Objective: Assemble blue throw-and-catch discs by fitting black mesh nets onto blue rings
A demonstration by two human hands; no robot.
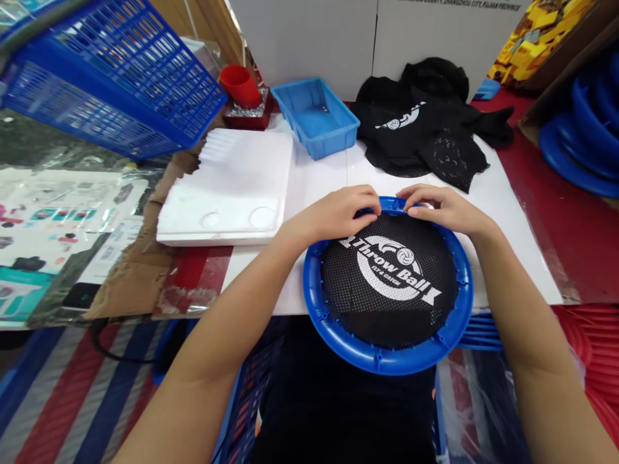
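A round blue plastic ring holds a black mesh printed with white "Throw Ball" lettering. It rests partly on the white work surface, its near side overhanging the edge above my lap. My left hand grips the far rim, thumb on the mesh and fingers curled over the ring. Just to the right, my right hand pinches the same rim with thumb and fingers. Between both hands a short stretch of blue rim shows. Beyond them lies a heap of black printed mesh pieces.
A light blue tray with a few tiny bits stands behind a white foam slab. A red cup sits near small metal pieces. A blue basket leans at upper left. Blue rings are stacked at right, red ones below.
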